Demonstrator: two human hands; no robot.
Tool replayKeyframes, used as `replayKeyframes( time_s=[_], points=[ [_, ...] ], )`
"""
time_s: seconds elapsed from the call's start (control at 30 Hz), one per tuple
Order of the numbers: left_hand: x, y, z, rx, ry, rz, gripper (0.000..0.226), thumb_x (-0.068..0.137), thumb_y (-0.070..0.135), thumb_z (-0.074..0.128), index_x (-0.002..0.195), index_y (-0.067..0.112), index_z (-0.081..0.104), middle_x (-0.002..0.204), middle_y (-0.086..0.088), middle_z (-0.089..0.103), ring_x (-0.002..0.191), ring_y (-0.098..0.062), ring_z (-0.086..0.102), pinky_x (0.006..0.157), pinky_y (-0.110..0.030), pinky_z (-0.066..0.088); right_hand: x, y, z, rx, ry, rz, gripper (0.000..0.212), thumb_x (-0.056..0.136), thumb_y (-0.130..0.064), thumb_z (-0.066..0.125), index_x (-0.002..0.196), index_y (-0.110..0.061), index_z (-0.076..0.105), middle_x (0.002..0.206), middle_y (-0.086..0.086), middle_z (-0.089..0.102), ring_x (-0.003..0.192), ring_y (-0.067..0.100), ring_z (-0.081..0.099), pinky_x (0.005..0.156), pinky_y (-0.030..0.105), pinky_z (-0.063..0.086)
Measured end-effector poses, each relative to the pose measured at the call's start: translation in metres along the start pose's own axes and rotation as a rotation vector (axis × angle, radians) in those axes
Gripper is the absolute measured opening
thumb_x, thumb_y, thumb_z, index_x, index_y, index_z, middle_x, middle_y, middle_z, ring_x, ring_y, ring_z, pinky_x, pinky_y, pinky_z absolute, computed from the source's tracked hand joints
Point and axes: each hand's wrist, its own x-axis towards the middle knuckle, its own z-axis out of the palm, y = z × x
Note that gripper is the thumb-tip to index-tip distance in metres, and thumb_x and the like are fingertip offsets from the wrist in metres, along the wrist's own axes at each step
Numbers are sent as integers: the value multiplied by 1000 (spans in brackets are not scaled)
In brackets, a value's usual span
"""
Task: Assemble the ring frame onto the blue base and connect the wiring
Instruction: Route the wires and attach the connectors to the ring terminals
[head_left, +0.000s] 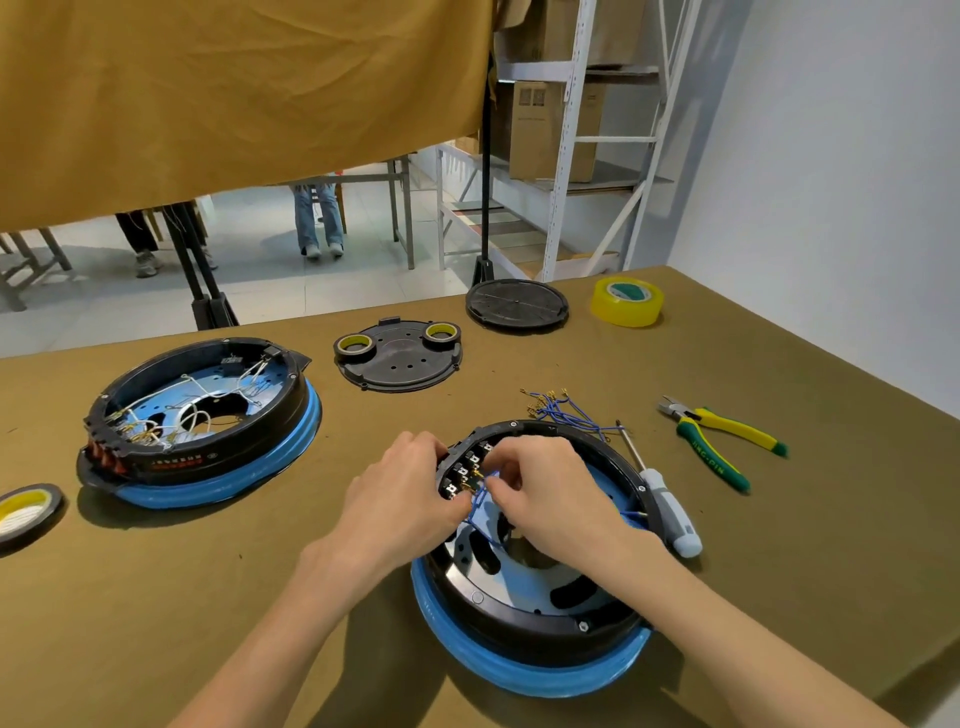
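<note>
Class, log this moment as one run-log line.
stage: wiring | left hand: steadies ring frame | right hand: pinches blue wire at terminals | base: blue, under frame | screwdriver, pliers: idle

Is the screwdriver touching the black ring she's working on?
Cannot tell. In the head view the screwdriver lies right against the black ring frame, and no gap or contact shows plainly.

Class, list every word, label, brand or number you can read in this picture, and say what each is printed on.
"JNG-PIN", roughly, on the green pliers handle; small, so uncertain.
White and red print on the wall of the left ring frame: too blurred to read.
Labels on the cardboard boxes: too small to read.
Nothing else is legible.
</note>
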Motion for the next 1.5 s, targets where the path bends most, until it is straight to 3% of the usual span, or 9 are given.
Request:
replayKeyframes(
  time_s=[0.17, 0.33, 0.53, 0.73, 0.93, 1.03, 1.13, 1.3, 1.5],
  points=[
    [0, 1, 2, -16, 30, -30, 50, 90, 45, 72, 131, 25, 51, 127, 7, 54, 102, -11, 55, 81, -29, 44, -9, -4, -7, 39, -199, 140, 23, 99, -22, 56, 103, -8, 74, 86, 7, 74, 76, 22, 68, 68, 36, 56],
    [1, 0, -4, -7, -10, -12, 51, 90, 42, 72, 134, 26, 51, 128, 7, 53, 108, -13, 56, 86, -32, 48, 6, -9, -14, 669, -455, 546, 22, 102, -7, 53, 117, 8, 58, 81, 17, 65, 48, 17, 58, 48, 24, 48],
    [5, -7, -13, -57, -115, 26, 55, 91, 41, 69, 140, 22, 53, 135, 3, 55, 120, -16, 57, 103, -41, 51, 11, -10, -10, 816, -428, 730, 6, 100, -9, 59, 103, -6, 62, 82, 12, 76, 43, 12, 53, 44, 21, 42],
    [10, -16, -19, -123, -166, 51, 44, 98, 35, 61, 138, 19, 59, 122, 6, 65, 107, -12, 63, 92, -33, 55, 9, -22, 12, 824, -211, 850, 6, 97, -5, 65, 97, -1, 68, 77, 12, 74, 28, 9, 38, 39, 17, 32],
    [11, -21, -24, -214, -241, -4, 18, 98, 38, 64, 96, 23, 74, 82, 6, 76, 72, -10, 73, 66, -36, 64, 7, -23, 7, 727, -364, 857, 14, 97, -13, 66, 83, -14, 67, 60, -3, 68, 33, 6, 29, 41, 14, 28],
    [9, -19, -26, -301, -337, -30, 22, 95, 36, 71, 97, 14, 69, 70, 6, 77, 65, -5, 74, 53, -25, 60, 6, -19, -3, 566, -453, 787, 11, 95, -17, 70, 84, -17, 70, 58, -6, 66, 40, 5, 36, 46, 19, 28],
    [5, -13, -28, -347, -407, -57, 43, 94, 36, 73, 125, 8, 59, 76, 2, 78, 69, -10, 76, 54, -24, 59, 6, -14, -11, 399, -528, 710, 12, 96, -24, 71, 85, -19, 70, 55, -8, 64, 43, 4, 43, 49, 19, 29],
    [2, -8, -27, -322, -424, -51, 22, 96, 36, 70, 98, 14, 70, 80, 0, 79, 70, -10, 77, 64, -28, 64, 6, -10, -14, 399, -600, 677, 6, 99, -23, 66, 96, -19, 68, 54, -8, 60, 53, 7, 45, 54, 22, 30],
    [-1, -6, -27, -310, -406, -73, 26, 97, 35, 69, 104, 10, 72, 84, -2, 79, 71, -10, 77, 67, -30, 65, 4, 0, -10, 523, -589, 640, 11, 98, -16, 68, 87, -13, 68, 56, -5, 60, 53, 7, 47, 52, 20, 37]
  ],
)
